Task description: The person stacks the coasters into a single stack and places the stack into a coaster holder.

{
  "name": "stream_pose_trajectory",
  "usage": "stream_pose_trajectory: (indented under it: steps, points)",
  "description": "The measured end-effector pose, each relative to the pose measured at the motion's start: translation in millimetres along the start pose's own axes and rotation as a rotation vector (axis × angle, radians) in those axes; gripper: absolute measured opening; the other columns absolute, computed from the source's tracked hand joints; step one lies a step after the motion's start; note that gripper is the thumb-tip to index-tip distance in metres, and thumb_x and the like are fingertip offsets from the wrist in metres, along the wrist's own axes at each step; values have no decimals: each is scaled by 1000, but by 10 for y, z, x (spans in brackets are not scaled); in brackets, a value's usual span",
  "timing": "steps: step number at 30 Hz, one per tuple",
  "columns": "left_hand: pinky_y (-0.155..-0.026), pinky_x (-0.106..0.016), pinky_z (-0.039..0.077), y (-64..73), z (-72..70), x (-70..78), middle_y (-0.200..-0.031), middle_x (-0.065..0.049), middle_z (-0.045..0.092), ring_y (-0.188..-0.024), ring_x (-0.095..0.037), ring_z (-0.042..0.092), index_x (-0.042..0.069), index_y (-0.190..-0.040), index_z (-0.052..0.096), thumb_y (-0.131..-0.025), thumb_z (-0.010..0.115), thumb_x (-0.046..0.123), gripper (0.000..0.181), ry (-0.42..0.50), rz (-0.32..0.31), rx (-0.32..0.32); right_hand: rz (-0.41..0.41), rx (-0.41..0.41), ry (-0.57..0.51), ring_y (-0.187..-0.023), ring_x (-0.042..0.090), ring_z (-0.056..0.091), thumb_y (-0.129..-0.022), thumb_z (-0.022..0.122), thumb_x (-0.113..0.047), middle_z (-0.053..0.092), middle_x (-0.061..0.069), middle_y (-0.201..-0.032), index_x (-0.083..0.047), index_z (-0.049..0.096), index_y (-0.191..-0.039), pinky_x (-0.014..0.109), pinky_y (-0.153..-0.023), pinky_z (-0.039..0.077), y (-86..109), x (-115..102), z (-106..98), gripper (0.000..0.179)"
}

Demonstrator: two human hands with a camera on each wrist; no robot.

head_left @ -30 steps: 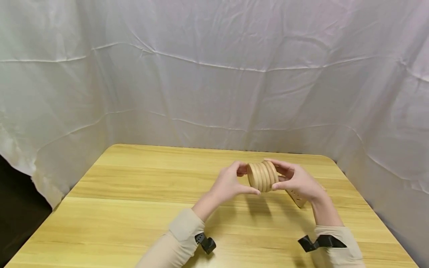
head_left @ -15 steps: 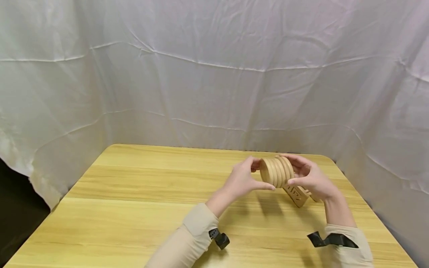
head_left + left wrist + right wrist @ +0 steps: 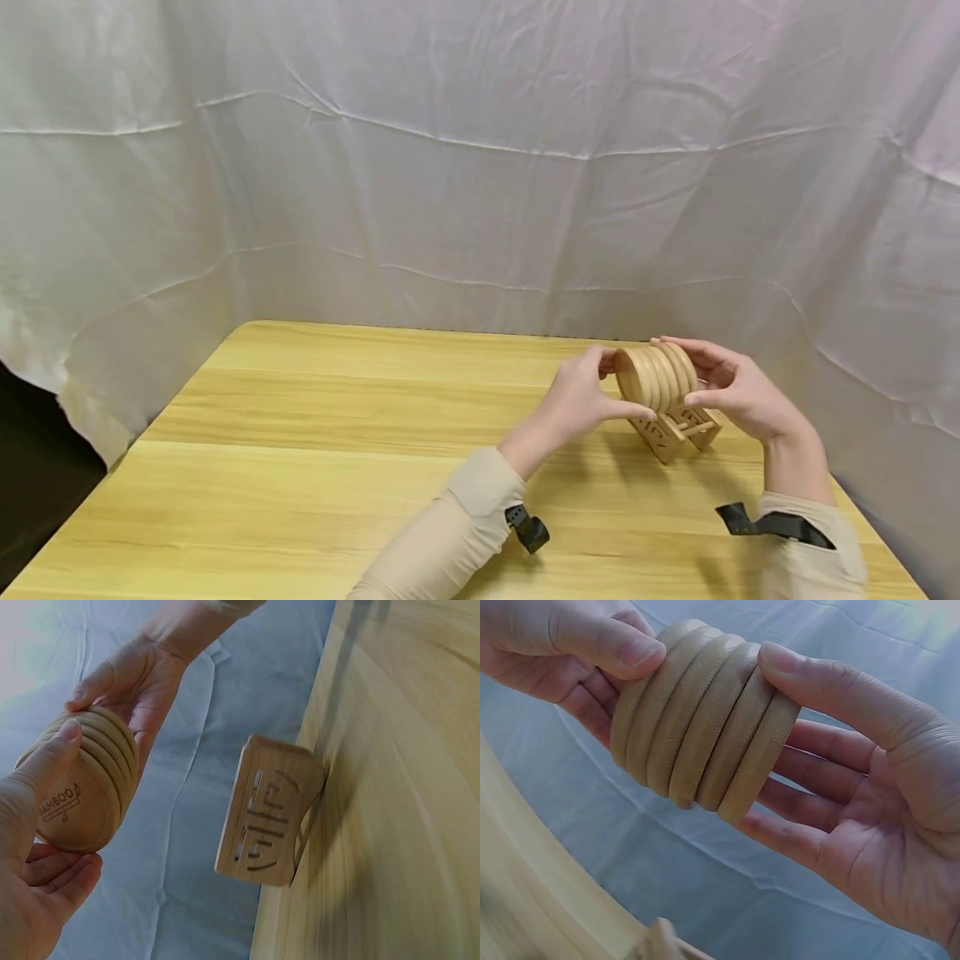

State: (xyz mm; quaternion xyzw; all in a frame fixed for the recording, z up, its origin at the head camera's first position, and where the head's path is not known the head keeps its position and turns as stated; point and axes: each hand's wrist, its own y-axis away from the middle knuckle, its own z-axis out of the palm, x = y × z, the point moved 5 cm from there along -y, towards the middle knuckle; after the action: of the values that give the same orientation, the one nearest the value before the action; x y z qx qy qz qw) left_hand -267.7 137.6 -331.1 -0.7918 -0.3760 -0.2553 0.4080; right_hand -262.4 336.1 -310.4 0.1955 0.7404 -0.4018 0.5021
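Note:
Between the two hands is a stack of round bamboo coasters [image 3: 657, 379], turned on its side and held above the table. My left hand [image 3: 581, 396] grips the left end, thumb along the near edge and fingers behind. At the other end my right hand [image 3: 738, 387] grips the stack with its thumb in front and fingers at the back. In the left wrist view the end coaster [image 3: 79, 799] bears the printed word BAMBOO. Below the stack a wooden coaster holder [image 3: 663, 435] with cut-out slots and crossbars stands on the table, partly hidden by the stack.
The wood-grain table [image 3: 300, 467] stretches away to the left and front. A pale cloth curtain [image 3: 465, 208] hangs behind and around it. Black straps sit on both wrists over beige sleeves [image 3: 450, 533].
Both hands have carried the coaster stack to the right and slightly away, over the holder. More of the holder now shows beneath it.

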Motion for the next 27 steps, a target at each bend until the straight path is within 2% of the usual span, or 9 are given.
stream_pose_trajectory:
  steps: [7,11,17,22,27]
  points:
    - [-89,-14,51,-77,100,91,-118,3,67,-106,-5,64,13,-125,52,-62,89,44,80,0,1,42,-29,-57,15,-124,17,58,-81,54,27,46,10,-151,17,27,-144,25,-93,54,6,-61,-193,70]
    - [-89,-13,49,-122,152,133,-118,2,67,-107,-5,64,14,-124,52,-61,89,46,80,8,-26,63,-36,-90,-10,-127,18,55,-82,54,26,43,12,-152,17,23,-145,27,-94,54,13,-55,-284,70]
    - [-87,-13,50,-155,260,141,-115,3,67,-106,-7,65,14,-122,52,-61,88,47,78,-9,-68,98,-33,-141,-55,-129,19,53,-85,53,23,39,15,-154,18,18,-146,28,-93,54,25,-1,-389,70]
    - [-84,-12,50,-155,344,117,-113,4,66,-103,-6,64,15,-124,51,-63,88,47,79,5,-78,115,-15,-169,-96,-127,20,55,-86,51,22,40,15,-153,18,14,-146,30,-91,56,49,66,-447,70]
    - [-81,-11,49,-156,405,105,-112,5,65,-99,-6,63,16,-125,51,-62,88,49,80,-20,-79,119,4,-190,-134,-128,20,54,-88,48,22,39,14,-154,17,12,-147,33,-92,56,94,136,-481,70]
